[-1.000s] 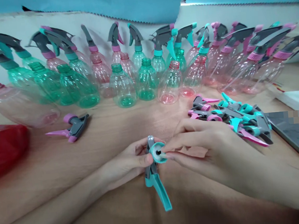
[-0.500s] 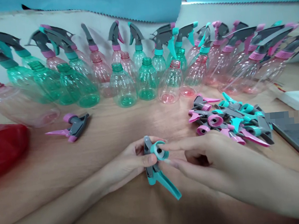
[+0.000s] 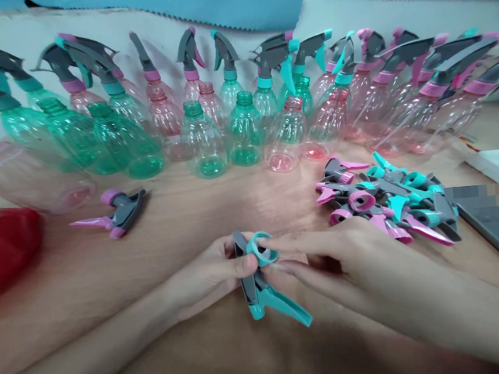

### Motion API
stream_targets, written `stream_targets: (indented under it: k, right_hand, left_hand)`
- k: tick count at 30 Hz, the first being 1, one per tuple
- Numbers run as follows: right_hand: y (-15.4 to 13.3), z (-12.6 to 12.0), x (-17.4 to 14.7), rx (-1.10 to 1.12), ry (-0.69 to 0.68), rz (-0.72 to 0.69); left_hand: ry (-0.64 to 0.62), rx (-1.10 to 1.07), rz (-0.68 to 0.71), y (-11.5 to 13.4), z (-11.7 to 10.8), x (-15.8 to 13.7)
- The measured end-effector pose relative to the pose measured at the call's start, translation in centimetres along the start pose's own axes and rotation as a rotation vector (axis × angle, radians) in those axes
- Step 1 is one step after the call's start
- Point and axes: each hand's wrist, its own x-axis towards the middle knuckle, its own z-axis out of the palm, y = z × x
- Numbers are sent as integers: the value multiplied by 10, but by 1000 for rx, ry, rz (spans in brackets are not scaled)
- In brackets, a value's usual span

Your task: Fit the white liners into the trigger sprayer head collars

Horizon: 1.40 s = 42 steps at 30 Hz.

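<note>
My left hand is closed around a grey and turquoise trigger spray head, with the thumb at its collar. The collar's round opening faces me and to the right, and the turquoise trigger points down to the right. My right hand has its index fingertip inside the collar, while its thumb is at the lower rim. Its other fingers are curled and partly hidden. Right of centre lies a pile of loose pink and turquoise spray heads, close beyond my right hand.
Green and pink clear bottles stand in rows along the back, some with spray heads fitted. A pink spray head lies alone at left, near a red bag. A dark flat device lies at the right edge.
My right index fingertip now covers more of the collar's opening. The spray head has tilted a little, its trigger swinging to the right. The whole view has shifted slightly.
</note>
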Motion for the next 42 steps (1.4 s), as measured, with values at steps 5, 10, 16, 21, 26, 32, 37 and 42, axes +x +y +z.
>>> stream_targets:
  k: [5,10,16,21,26,32,37,42]
  right_hand:
    - [-3,2,-3,28,11,26]
    - [-5,-4,-4,179,-170,163]
    - [-1,-1,-5,212,-143,115]
    - [7,-2,-1,171,-109,-23]
    - [13,-6,6,291,-150,-115]
    - [20,-6,10,349,-204,-87]
    - [18,-3,9,297,-165,-35]
    - [11,-1,4,150,-151,-2]
  left_hand:
    - [3,9,-12,1,0,-1]
    - [19,73,-23,2,4,-4]
    - [27,73,3,1,4,-4]
    - [-26,72,2,3,4,-3]
    - [-119,19,-37,5,0,-2]
    - [-150,27,-90,4,-5,-2]
    - [-140,10,-86,5,-4,-2]
    - [-153,25,-91,6,-2,-2]
